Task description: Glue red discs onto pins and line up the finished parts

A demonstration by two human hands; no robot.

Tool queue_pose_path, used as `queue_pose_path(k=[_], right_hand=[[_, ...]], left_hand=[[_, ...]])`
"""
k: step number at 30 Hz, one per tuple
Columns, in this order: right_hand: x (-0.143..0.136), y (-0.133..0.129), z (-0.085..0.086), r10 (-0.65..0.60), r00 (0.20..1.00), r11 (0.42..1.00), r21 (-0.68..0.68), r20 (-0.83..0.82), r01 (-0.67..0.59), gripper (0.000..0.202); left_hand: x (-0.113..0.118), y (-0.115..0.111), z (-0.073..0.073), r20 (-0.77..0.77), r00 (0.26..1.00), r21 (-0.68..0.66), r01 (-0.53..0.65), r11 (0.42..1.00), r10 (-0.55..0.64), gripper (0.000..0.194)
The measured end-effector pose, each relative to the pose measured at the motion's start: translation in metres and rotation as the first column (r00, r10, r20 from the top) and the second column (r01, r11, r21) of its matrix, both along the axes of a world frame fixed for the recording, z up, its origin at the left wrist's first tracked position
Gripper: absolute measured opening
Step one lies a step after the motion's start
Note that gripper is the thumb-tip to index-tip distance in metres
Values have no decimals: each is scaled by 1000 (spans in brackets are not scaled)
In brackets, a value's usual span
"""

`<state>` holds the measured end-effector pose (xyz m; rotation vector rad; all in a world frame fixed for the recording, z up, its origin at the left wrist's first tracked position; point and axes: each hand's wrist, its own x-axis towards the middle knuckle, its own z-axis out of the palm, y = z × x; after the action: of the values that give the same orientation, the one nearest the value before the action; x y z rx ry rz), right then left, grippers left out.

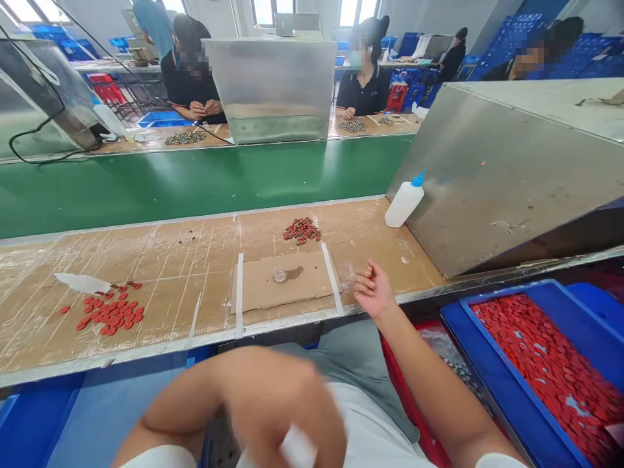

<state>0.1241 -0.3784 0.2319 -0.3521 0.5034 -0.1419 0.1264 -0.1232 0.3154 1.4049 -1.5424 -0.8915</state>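
Note:
My left hand [287, 403] is raised close to the camera, in front of my lap. Motion blurs its fingers, so any held item cannot be made out. Just over the bench's front edge is my right hand [374, 291], its fingers curled in; whatever they may hold is too small to name. Left of it, a cardboard sheet [312, 291] lies between white tape strips. On this sheet stands a small clear round dish [279, 275] beside a dark wet stain. Behind the sheet sits a pile of small red and dark parts [302, 231].
Red discs [114, 315] lie at left beside a white translucent object [82, 283]. A white bottle with a blue tip [404, 204] leans on a metal box [517, 169]. At right is a blue bin [531, 370] of red pieces. Co-workers sit beyond the green strip [205, 179].

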Motion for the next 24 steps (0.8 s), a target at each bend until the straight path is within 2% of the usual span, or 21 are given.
queue_pose_path(k=[1,2,3,4,5,6,7,8,9,10,11,12,13,14,15,17,20,22,24], right_hand=[[-4,2,0,-21,1000,994,-109,11,22,43],[-8,5,0,-57,998,970,-234,27,62,47],[-11,9,0,-102,994,925,-362,49,113,51],[-15,12,-1,-144,987,859,-486,73,161,56],[-18,16,-1,-172,981,772,-605,95,194,60],[-21,19,-2,-180,977,661,-721,118,208,62],[-23,20,-2,-167,976,525,-826,140,208,63],[-25,21,-3,-137,978,365,-909,160,200,62],[-27,21,-4,-102,979,191,-963,176,193,59],[-28,20,-4,-71,979,22,-981,190,192,55],[-29,18,-6,-46,978,-115,-974,202,195,49],[-30,16,-7,-29,977,-207,-958,210,199,44],[-29,14,-9,-25,975,-253,-945,220,207,40],[-29,14,-11,-27,971,-264,-939,236,221,37],[-27,14,-13,-32,966,-248,-938,256,241,34],[-21,17,-15,-69,947,-161,-941,313,299,35],[-12,24,-8,-258,877,69,-897,406,436,54],[-11,23,4,-427,793,247,-788,435,564,63],[-20,14,20,-505,752,403,-655,423,639,64]], left_hand=[[0,-22,-6,-93,994,-15,-52,999,51,33],[0,-46,-16,-431,840,-40,-382,923,329,31],[-1,-70,-27,-704,540,3,-647,762,461,28],[-1,-94,-40,-860,239,112,-774,623,452,23],[-1,-116,-53,-920,-1,240,-793,560,393,19],[0,-135,-65,-922,-172,357,-722,593,346,19],[0,-149,-75,-909,-273,416,-609,675,314,23],[1,-160,-82,-898,-330,429,-505,749,292,29],[1,-168,-86,-893,-360,415,-435,799,268,36],[2,-172,-89,-896,-374,389,-401,830,240,42],[3,-175,-91,-901,-382,363,-403,840,206,45],[4,-176,-91,-906,-387,342,-428,837,172,47],[5,-176,-92,-911,-388,324,-456,829,143,47],[7,-177,-92,-913,-389,311,-475,823,121,46],[8,-177,-93,-914,-391,304,-490,817,105,44],[11,-177,-94,-912,-402,299,-514,804,82,39],[13,-178,-93,-891,-449,318,-524,790,61,32],[13,-177,-92,-880,-471,334,-523,784,61,31],[12,-176,-93,-859,-506,370,-508,778,77,29]])
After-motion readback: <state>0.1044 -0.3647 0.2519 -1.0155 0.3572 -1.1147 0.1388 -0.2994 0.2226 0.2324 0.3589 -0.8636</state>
